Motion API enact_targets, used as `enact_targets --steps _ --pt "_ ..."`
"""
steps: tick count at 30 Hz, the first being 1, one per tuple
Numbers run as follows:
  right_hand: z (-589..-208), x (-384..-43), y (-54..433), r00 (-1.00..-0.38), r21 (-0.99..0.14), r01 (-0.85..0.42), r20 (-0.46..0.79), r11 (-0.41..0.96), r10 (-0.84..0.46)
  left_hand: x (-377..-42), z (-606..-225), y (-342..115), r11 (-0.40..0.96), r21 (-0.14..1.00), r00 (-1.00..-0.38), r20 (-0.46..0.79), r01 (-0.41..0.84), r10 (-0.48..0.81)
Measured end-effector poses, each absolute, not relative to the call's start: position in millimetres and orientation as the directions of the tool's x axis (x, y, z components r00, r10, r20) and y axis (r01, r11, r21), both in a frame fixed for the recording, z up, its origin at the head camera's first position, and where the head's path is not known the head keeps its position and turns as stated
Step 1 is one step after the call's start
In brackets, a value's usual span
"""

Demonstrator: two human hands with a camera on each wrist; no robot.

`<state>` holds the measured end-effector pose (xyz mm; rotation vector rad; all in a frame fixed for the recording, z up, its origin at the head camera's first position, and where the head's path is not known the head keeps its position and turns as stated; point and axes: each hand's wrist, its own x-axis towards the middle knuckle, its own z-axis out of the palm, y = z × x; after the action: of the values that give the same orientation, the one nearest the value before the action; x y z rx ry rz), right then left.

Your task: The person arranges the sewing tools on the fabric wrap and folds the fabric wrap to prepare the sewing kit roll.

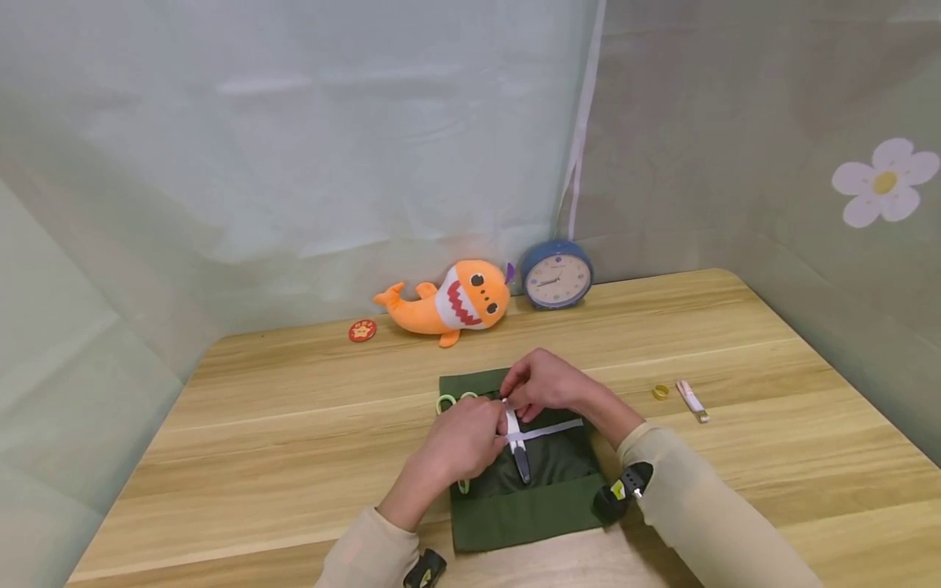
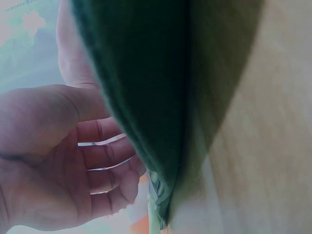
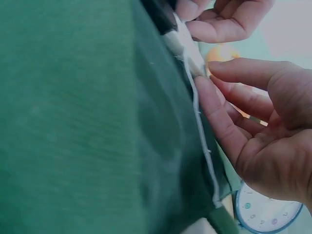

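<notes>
A dark green cloth tool roll [image 1: 525, 510] lies unfolded on the table, a white elastic strap [image 1: 555, 429] across its middle. Under the strap runs a slim white tool with a black end [image 1: 521, 464], its black end toward the lower flap. My right hand [image 1: 547, 381] pinches the white upper end between thumb and forefinger. At the strap beside the tool, my left hand [image 1: 466, 437] pinches the band with thumb and finger; its other fingers are loosely bent in the left wrist view. Scissors with light green handles [image 1: 445, 401] lie partly hidden under the left hand.
Right of the roll are a yellow ring [image 1: 660, 392] and a pale strip with a metal end [image 1: 693, 401]. Along the back stand an orange plush shark [image 1: 419, 315] and a blue clock [image 1: 557, 278], with a round red badge [image 1: 362, 330] to their left.
</notes>
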<state>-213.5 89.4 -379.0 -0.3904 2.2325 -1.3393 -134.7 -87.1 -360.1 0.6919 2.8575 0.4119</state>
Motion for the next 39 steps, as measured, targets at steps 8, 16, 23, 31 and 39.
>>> enact_targets --steps 8,16,23,31,39 --pt "-351.0 -215.6 117.1 -0.884 -0.896 -0.037 -0.178 0.443 -0.433 -134.5 -359.8 -87.8 0.847 0.322 -0.879 -0.085 0.422 0.47" --pt "-338.3 -218.4 178.8 -0.933 -0.881 -0.025 -0.149 0.472 -0.329 -139.1 -345.0 -91.1 0.852 0.324 -0.889 -0.065 0.411 0.453" --pt "-342.8 -211.8 226.1 -0.956 -0.859 0.008 -0.157 0.513 -0.248 -144.9 -333.9 -79.6 0.858 0.295 -0.882 -0.088 0.42 0.462" --pt "-353.7 -206.6 254.2 -0.957 -0.839 0.044 -0.19 0.543 -0.217 -150.0 -337.8 -63.7 0.861 0.279 -0.867 -0.146 0.425 0.476" --pt "-366.7 -198.4 277.5 -0.955 -0.789 0.074 -0.232 0.609 -0.185 -154.0 -345.5 -56.7 0.852 0.277 -0.855 -0.153 0.444 0.496"
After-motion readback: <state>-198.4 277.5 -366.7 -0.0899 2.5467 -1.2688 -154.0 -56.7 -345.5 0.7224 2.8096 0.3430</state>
